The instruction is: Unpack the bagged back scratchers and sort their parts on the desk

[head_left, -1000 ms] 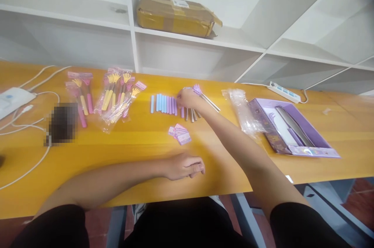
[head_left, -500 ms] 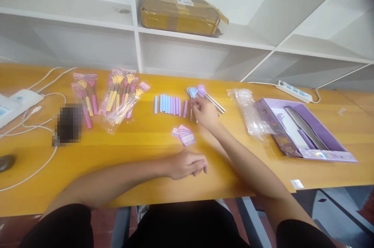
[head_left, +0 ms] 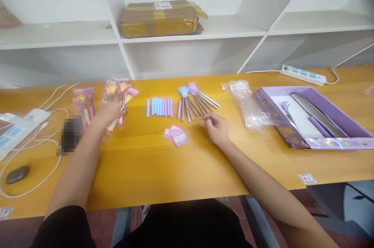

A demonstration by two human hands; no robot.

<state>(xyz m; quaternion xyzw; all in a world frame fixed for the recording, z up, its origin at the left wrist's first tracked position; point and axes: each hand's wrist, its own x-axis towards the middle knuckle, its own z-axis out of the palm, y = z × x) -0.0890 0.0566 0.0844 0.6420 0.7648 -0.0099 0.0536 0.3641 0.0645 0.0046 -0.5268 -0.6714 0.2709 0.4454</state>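
Note:
My left hand (head_left: 110,113) lies over a pile of bagged back scratchers (head_left: 112,89) with yellow and pink hand-shaped heads. Its fingertips are lost among the handles and plastic, so I cannot tell whether they grip one. My right hand (head_left: 216,128) rests by the table's middle, fingers loosely bent and apart, nothing visible in them. Just beyond it, unbagged back scratchers with blue heads (head_left: 183,91) and purple heads (head_left: 192,88) fan out, their metal rods toward me. To their left stands a row of blue and purple handle sleeves (head_left: 162,107). Small pink cards (head_left: 176,136) lie below the row.
Clear plastic bags (head_left: 248,104) lie right of the rods, beside an open purple box (head_left: 264,113) holding a few items. A power strip (head_left: 304,74), another strip with cables (head_left: 25,127) and a dark mouse (head_left: 17,174) are on the table. A taped carton (head_left: 159,20) sits on the shelf.
My left hand has gone from the table's front middle to the bagged pile at left. My right hand has left the blue-headed back scratchers and drawn back toward me. The view has shifted.

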